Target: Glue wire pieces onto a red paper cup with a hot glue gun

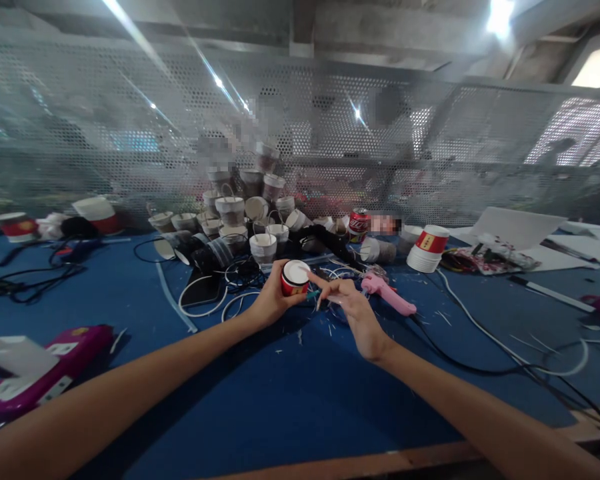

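Observation:
My left hand (273, 300) is wrapped round a small red and white paper cup (295, 277), holding it upside down above the blue table (290, 393). My right hand (353, 310) is beside the cup with its fingers partly stretched, the index fingertip touching the cup's side. A pink glue gun (387, 295) lies on the table just right of my right hand, its black cord running off to the right.
A heap of small paper-cup baskets with handles (240, 213) rises behind the hands, against a perforated metal screen (130, 133). A red soda can (359, 223), a stack of red and white cups (429, 248), cables and white strips lie around. A magenta device (45, 377) sits at the left.

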The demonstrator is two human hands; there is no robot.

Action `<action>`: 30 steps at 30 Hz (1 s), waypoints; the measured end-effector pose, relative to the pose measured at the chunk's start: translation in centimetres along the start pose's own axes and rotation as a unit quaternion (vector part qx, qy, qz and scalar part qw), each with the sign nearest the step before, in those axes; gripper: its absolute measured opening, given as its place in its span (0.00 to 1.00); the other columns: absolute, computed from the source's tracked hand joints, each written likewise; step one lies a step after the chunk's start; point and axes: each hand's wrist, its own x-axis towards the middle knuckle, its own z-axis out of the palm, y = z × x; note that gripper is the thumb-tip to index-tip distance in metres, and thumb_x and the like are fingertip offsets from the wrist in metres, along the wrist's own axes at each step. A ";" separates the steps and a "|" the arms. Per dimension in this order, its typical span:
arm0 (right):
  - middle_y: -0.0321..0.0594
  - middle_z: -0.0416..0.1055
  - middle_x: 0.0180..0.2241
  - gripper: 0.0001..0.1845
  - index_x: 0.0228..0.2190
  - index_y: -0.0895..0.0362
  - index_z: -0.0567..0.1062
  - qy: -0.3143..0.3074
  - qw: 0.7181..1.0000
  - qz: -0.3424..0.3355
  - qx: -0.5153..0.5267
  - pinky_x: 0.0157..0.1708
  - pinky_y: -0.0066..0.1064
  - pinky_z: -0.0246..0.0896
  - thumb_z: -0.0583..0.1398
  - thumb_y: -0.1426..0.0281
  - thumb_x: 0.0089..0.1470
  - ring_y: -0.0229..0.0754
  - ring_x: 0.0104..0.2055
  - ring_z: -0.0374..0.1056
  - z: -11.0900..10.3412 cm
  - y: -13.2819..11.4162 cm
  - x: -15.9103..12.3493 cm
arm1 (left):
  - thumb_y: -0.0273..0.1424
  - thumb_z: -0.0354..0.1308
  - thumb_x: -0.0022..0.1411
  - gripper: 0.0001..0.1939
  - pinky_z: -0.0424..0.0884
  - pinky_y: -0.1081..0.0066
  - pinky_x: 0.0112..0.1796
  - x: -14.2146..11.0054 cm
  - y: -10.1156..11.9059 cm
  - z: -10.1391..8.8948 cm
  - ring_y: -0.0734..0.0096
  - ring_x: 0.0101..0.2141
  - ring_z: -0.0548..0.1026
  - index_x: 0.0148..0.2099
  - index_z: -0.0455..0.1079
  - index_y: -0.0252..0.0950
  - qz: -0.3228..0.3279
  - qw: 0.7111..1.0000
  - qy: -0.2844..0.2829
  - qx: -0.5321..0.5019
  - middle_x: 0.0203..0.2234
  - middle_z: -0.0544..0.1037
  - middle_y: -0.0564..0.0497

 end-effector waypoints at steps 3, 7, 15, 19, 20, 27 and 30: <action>0.40 0.63 0.34 0.14 0.26 0.55 0.71 0.037 0.995 0.012 -0.093 0.52 0.43 0.47 0.48 0.65 0.55 0.45 0.45 0.59 -0.2 -0.4 0.1 | 0.28 0.64 0.43 0.30 0.63 0.64 0.45 0.0 -0.1 -0.1 0.67 0.42 0.67 0.47 0.54 0.36 0.013 1.000 -0.001 0.027 0.40 0.66 0.50; 0.38 0.60 0.30 0.14 0.23 0.55 0.71 0.022 0.996 0.013 -0.087 0.49 0.41 0.51 0.50 0.64 0.54 0.44 0.41 0.60 -0.1 -0.5 0.1 | 0.29 0.64 0.44 0.30 0.63 0.65 0.45 0.0 -0.3 -0.2 0.68 0.41 0.67 0.48 0.53 0.36 0.018 0.999 -0.006 0.029 0.39 0.66 0.50; 0.40 0.65 0.31 0.19 0.27 0.54 0.72 0.025 0.997 -0.025 -0.067 0.46 0.41 0.52 0.47 0.60 0.57 0.46 0.42 0.61 -0.1 0.0 0.0 | 0.29 0.64 0.43 0.31 0.64 0.65 0.43 0.0 -0.3 0.1 0.68 0.39 0.68 0.47 0.53 0.37 0.004 1.000 0.006 0.003 0.37 0.67 0.51; 0.40 0.65 0.33 0.19 0.27 0.54 0.73 0.028 0.991 -0.031 -0.128 0.52 0.42 0.46 0.46 0.62 0.58 0.45 0.44 0.57 -0.2 -0.7 -0.1 | 0.28 0.64 0.42 0.31 0.62 0.63 0.47 0.0 0.0 -0.1 0.65 0.43 0.67 0.48 0.54 0.37 0.006 1.000 0.018 0.022 0.41 0.66 0.49; 0.40 0.65 0.33 0.19 0.26 0.54 0.73 0.018 0.991 -0.026 -0.130 0.53 0.41 0.46 0.47 0.62 0.58 0.45 0.44 0.57 -0.2 -0.8 -0.1 | 0.28 0.64 0.42 0.31 0.62 0.63 0.47 0.0 0.1 -0.1 0.65 0.43 0.67 0.48 0.54 0.37 0.006 0.999 0.019 0.025 0.41 0.66 0.50; 0.40 0.65 0.30 0.19 0.25 0.54 0.72 -0.015 1.000 0.000 0.009 0.47 0.42 0.53 0.49 0.58 0.55 0.47 0.42 0.62 0.2 -0.4 0.1 | 0.29 0.63 0.44 0.29 0.66 0.65 0.40 -0.1 -0.1 0.1 0.68 0.37 0.69 0.47 0.53 0.37 -0.006 1.000 0.007 0.016 0.36 0.67 0.51; 0.41 0.67 0.33 0.17 0.27 0.54 0.71 0.021 0.999 -0.007 0.029 0.47 0.42 0.53 0.48 0.58 0.55 0.48 0.43 0.62 0.1 -0.5 0.2 | 0.29 0.64 0.43 0.31 0.65 0.65 0.44 0.0 -0.1 0.1 0.68 0.40 0.69 0.48 0.53 0.37 -0.002 1.000 0.013 -0.002 0.38 0.67 0.51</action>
